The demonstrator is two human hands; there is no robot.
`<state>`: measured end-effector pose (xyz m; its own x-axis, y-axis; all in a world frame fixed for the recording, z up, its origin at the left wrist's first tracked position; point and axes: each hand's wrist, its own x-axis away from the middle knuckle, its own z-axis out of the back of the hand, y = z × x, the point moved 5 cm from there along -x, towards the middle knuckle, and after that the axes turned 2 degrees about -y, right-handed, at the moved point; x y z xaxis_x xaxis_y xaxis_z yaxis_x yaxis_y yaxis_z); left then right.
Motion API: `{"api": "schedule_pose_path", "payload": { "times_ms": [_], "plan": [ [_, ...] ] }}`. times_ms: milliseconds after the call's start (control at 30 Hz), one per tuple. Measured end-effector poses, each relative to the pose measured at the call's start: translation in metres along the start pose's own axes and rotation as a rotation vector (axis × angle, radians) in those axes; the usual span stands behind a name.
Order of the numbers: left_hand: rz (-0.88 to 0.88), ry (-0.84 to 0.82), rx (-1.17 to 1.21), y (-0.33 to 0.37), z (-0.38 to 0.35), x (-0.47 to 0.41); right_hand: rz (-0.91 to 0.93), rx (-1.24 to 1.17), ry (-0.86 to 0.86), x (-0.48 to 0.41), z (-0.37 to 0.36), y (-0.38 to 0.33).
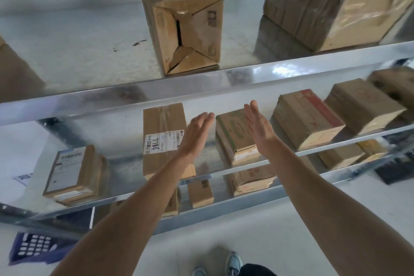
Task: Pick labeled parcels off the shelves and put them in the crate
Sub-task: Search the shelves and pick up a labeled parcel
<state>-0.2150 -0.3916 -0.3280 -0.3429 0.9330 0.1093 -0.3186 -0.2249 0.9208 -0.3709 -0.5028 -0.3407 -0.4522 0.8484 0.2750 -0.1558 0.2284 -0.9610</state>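
Your left grip (pixel 197 134) and right grip (pixel 259 129) are both released, fingers straight, flanking the green-printed box (pixel 233 136) at the middle shelf's (pixel 121 139) front edge. The labeled parcel (pixel 164 141), handwritten "7786", lies just left of that box. The blue crate (pixel 33 246) sits on the floor.

Shiny metal shelves (pixel 89 58) ran left to right in stacked tiers, their front beams (pixel 201 87) catching soft, even light with brighter glints towards the right, the top deck bearing a few dark marks (pixel 134 43), while a pale, smooth floor (pixel 280 231) lay near, below them.
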Motion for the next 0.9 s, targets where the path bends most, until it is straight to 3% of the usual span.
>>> {"api": "schedule_pose_path", "payload": {
  "times_ms": [300,633,900],
  "plan": [
    [0.256,-0.101,0.250,-0.022,-0.065,-0.006,-0.108,0.064,-0.007,-0.021,0.071,0.024],
    [0.593,0.137,0.480,-0.029,-0.105,-0.021,-0.268,0.090,-0.310,-0.047,0.073,0.041],
    [0.537,0.228,0.595,-0.025,-0.107,-0.021,-0.111,0.076,-0.334,-0.046,0.078,0.029]
  ]
}}
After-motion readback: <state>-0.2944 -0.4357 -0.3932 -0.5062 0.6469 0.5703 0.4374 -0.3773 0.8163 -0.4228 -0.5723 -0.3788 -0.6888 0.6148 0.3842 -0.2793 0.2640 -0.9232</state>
